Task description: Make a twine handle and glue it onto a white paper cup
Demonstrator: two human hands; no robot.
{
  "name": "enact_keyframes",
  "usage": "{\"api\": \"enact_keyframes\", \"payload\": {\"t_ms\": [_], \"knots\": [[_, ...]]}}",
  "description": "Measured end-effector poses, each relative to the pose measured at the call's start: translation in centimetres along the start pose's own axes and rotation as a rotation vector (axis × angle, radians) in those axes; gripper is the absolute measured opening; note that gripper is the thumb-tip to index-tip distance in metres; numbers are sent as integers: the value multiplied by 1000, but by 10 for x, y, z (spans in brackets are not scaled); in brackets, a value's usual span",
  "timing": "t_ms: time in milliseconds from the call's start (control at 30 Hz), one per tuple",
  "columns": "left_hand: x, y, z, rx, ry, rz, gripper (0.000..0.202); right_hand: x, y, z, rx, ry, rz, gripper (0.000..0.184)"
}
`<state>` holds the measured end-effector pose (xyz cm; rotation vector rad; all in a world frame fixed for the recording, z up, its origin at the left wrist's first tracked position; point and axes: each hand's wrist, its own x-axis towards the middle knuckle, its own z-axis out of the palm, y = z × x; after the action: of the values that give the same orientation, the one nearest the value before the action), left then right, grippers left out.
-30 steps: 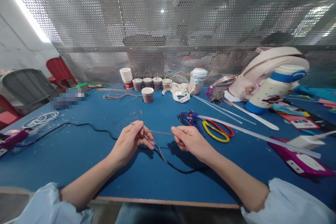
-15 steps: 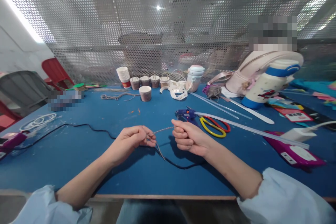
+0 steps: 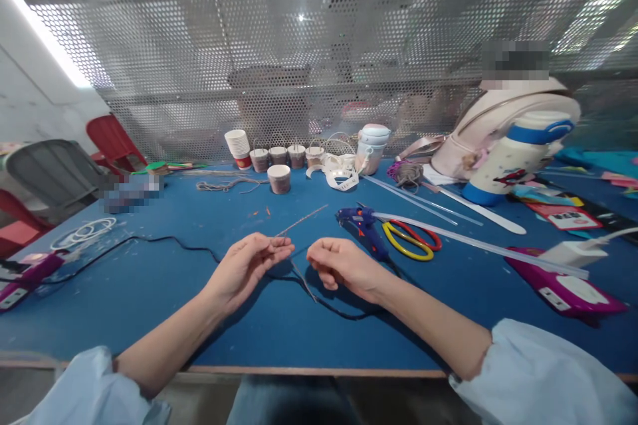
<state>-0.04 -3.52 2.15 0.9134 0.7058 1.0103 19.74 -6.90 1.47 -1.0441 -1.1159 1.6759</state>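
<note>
Above the blue table [image 3: 149, 292], my left hand [image 3: 246, 265] pinches a thin brown twine strand [image 3: 302, 219] between thumb and fingertips. One end of the strand sticks up and away to the right, free in the air; another end hangs down toward the table. My right hand [image 3: 339, 265] is just right of the left, fingers curled, a short gap from the pinch. Whether it holds the hanging end I cannot make out. A black cable [image 3: 189, 249] runs across the table under both hands.
A blue glue gun [image 3: 363, 222], red and yellow scissors [image 3: 409, 240] and long clear glue sticks [image 3: 478, 247] lie right of my hands. Small wrapped cups [image 3: 279, 179], stacked paper cups [image 3: 238, 144], white ribbon, a bottle [image 3: 513, 156] and a bag stand farther back. Purple devices lie at both sides.
My right hand let go of the strand's far end and moved left toward the left hand. The freed end now points up and to the right.
</note>
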Motion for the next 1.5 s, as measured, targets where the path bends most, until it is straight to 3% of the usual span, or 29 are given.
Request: {"api": "enact_keyframes", "payload": {"t_ms": [200,367,467,533,667,933,1033,1167,1300,1500], "knots": [[29,3,0,-68,141,38,16,-1,-8,-6,-440,163,-109,28],[55,3,-11,-123,231,53,16,-37,-29,-42,-993,218,-56,34],[65,-2,-18,-144,268,38,18,-51,-34,-74,-1358,487,22,45],[68,-6,-21,-158,279,26,19,-51,-36,-91,-1428,598,32,46],[70,-12,-24,-180,290,-3,19,-30,-37,-102,-1342,551,2,40],[67,-12,-27,-222,297,-6,17,16,-27,-87,-1045,560,-61,29],[66,-12,-26,-227,299,-12,15,22,-27,-71,-921,561,-125,34],[64,-11,-23,-218,290,-31,16,20,-27,-32,-611,414,-189,37],[59,-10,-19,-208,250,-53,17,13,-15,-4,-677,322,-125,37],[52,-14,-12,-186,219,-94,15,8,1,-5,-755,380,-207,34]]}}
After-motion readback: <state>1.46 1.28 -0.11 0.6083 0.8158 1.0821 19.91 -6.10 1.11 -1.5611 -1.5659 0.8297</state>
